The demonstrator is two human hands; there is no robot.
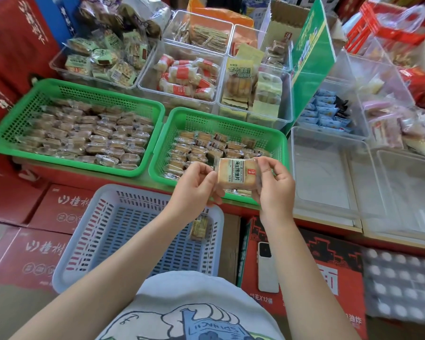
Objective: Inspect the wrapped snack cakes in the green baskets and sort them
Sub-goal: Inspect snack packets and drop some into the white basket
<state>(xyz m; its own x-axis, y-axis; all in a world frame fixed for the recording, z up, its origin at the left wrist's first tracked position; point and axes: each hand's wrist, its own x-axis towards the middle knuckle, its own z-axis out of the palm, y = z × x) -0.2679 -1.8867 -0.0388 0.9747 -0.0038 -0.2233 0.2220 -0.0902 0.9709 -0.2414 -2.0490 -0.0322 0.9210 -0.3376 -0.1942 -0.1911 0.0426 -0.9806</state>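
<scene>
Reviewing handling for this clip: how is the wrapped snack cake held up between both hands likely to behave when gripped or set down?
The snack cake looks light: left hand and right hand hold it by fingertips alone. Its glossy clear wrapper is probably slippery and crinkly. The flat squarish shape should lie still, not roll, like the one in the blue basket.

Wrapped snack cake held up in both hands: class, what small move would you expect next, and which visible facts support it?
Probably a lowering of the wrapped snack cake into the pale blue basket. Both the left hand and right hand pinch it label-up over the right green basket, as if checking it, and one packet already lies in the blue basket just below.
</scene>
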